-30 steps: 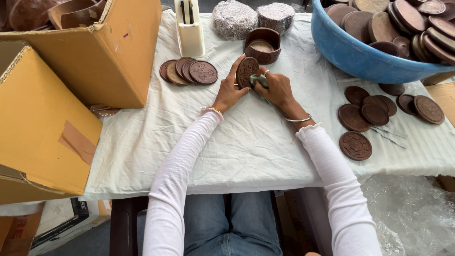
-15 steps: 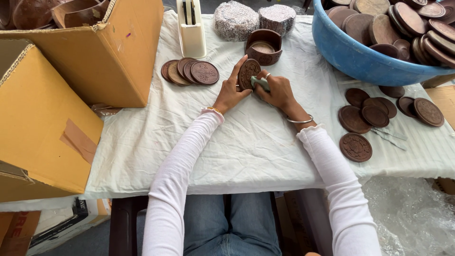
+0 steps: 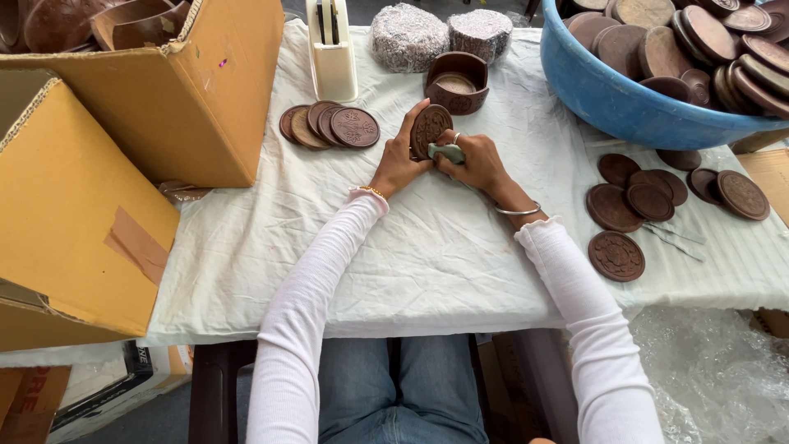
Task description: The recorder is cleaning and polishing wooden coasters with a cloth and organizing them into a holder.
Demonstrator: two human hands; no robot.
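Head view: left hand (image 3: 400,161) grips one carved disc (image 3: 429,129); right hand (image 3: 475,161) clasps one green pad (image 3: 446,153).

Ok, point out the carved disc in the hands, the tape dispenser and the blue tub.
carved brown disc (image 3: 429,129), head view, centre of its carved face.
tape dispenser (image 3: 333,62), head view, cream body.
blue tub (image 3: 612,99), head view, outer wall.

Two open tan cardboard boxes (image 3: 177,90) stand at the table's left; two foil-wrapped round bundles (image 3: 408,37) sit at its far edge.
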